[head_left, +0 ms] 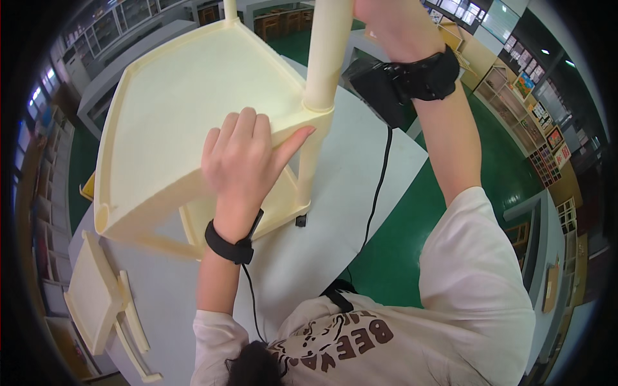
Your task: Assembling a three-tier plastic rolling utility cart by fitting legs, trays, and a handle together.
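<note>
At 11 o'clock, a cream plastic tiered rack [180, 103] stands on a pale flat-topped table [338, 174]; the left hand [238, 154] grips its near rim, probably for steadiness. The right hand [378, 11], cropped toward 1 o'clock beside a cream cylindrical post [327, 58], has a grip that cannot be told.

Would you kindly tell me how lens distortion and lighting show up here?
In the head view, the shelving along the left rim bows, and the corners go black; also in the head view, ceiling lights glare at upper right, the green floor carries pale reflections, and the left hand on the cream plastic shelf looks fairly sharp.
</note>
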`<action>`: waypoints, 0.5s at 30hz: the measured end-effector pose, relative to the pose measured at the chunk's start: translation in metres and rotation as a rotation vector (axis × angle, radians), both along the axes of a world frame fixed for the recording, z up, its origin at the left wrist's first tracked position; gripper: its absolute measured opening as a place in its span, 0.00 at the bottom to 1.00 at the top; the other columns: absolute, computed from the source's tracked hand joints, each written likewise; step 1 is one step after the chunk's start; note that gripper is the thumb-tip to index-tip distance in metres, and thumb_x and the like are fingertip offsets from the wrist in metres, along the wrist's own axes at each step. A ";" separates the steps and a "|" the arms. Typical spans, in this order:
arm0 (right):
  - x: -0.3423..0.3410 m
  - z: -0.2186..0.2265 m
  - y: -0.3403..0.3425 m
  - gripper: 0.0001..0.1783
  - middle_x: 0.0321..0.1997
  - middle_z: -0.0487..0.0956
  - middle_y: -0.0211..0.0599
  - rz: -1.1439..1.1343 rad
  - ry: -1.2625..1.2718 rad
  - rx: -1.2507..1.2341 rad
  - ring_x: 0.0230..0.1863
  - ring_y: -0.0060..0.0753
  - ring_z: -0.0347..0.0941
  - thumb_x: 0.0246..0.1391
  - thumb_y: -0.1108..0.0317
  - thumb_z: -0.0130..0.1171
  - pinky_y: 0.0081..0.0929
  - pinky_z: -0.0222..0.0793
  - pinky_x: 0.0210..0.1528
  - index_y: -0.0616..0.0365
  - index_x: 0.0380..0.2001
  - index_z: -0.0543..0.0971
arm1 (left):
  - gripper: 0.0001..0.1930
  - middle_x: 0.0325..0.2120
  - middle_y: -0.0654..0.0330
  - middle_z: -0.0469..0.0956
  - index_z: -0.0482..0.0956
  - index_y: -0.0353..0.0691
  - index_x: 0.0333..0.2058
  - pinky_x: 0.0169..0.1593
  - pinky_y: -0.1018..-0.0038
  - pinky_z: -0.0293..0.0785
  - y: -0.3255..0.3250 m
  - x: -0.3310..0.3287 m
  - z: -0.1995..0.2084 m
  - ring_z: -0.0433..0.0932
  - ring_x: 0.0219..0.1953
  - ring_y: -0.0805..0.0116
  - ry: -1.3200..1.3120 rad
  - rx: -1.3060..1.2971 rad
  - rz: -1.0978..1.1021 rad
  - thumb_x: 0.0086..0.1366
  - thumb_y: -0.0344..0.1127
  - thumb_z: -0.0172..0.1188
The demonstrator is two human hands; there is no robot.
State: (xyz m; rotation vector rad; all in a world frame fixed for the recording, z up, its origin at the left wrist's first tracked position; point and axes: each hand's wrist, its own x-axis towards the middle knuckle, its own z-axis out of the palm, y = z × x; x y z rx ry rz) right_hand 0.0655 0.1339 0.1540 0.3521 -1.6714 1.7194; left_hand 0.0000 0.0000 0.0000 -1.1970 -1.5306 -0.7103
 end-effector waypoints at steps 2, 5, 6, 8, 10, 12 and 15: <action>0.003 0.000 -0.006 0.06 0.10 0.62 0.25 -0.023 0.025 0.057 0.09 0.19 0.57 0.35 0.75 0.50 0.15 0.56 0.14 0.55 0.13 0.64 | 0.29 0.09 0.64 0.52 0.53 0.43 0.07 0.16 0.77 0.48 -0.001 0.002 0.000 0.54 0.11 0.71 -0.028 -0.017 0.007 0.38 0.56 0.61; 0.003 -0.001 -0.013 0.05 0.10 0.63 0.26 -0.187 0.013 0.009 0.09 0.19 0.58 0.35 0.75 0.50 0.16 0.56 0.14 0.57 0.14 0.65 | 0.29 0.08 0.64 0.52 0.53 0.43 0.07 0.16 0.77 0.48 0.000 0.002 -0.001 0.54 0.12 0.71 -0.048 -0.023 0.012 0.38 0.56 0.61; 0.002 -0.001 -0.014 0.05 0.10 0.63 0.27 -0.272 0.043 0.024 0.10 0.19 0.58 0.34 0.75 0.50 0.17 0.56 0.14 0.57 0.14 0.65 | 0.29 0.08 0.64 0.52 0.53 0.43 0.07 0.16 0.77 0.48 0.002 0.001 -0.001 0.54 0.12 0.71 -0.042 -0.017 0.012 0.38 0.56 0.60; -0.001 -0.004 -0.018 0.04 0.11 0.63 0.27 -0.366 0.066 0.027 0.10 0.20 0.58 0.34 0.75 0.50 0.17 0.56 0.13 0.58 0.14 0.65 | 0.29 0.08 0.64 0.52 0.53 0.43 0.07 0.16 0.77 0.47 0.004 -0.001 -0.002 0.54 0.12 0.71 -0.037 -0.024 0.023 0.39 0.56 0.60; -0.005 -0.004 -0.019 0.03 0.11 0.63 0.28 -0.475 0.067 0.001 0.10 0.20 0.59 0.34 0.76 0.50 0.18 0.56 0.13 0.60 0.15 0.66 | 0.28 0.08 0.64 0.52 0.53 0.42 0.07 0.16 0.77 0.47 0.006 -0.002 -0.003 0.54 0.12 0.72 -0.027 -0.028 0.032 0.39 0.56 0.60; -0.013 -0.006 -0.014 0.03 0.11 0.63 0.28 -0.496 0.087 0.004 0.10 0.20 0.59 0.34 0.76 0.50 0.18 0.55 0.12 0.60 0.15 0.66 | 0.29 0.08 0.65 0.52 0.53 0.42 0.07 0.17 0.77 0.47 0.007 -0.003 -0.003 0.54 0.12 0.72 -0.044 -0.014 0.057 0.39 0.56 0.60; -0.013 -0.002 -0.005 0.03 0.11 0.63 0.29 -0.563 0.116 0.012 0.09 0.20 0.59 0.34 0.76 0.50 0.18 0.55 0.11 0.61 0.15 0.66 | 0.27 0.09 0.67 0.53 0.55 0.44 0.06 0.18 0.78 0.47 0.016 0.002 -0.001 0.56 0.14 0.73 -0.058 -0.028 0.087 0.42 0.58 0.56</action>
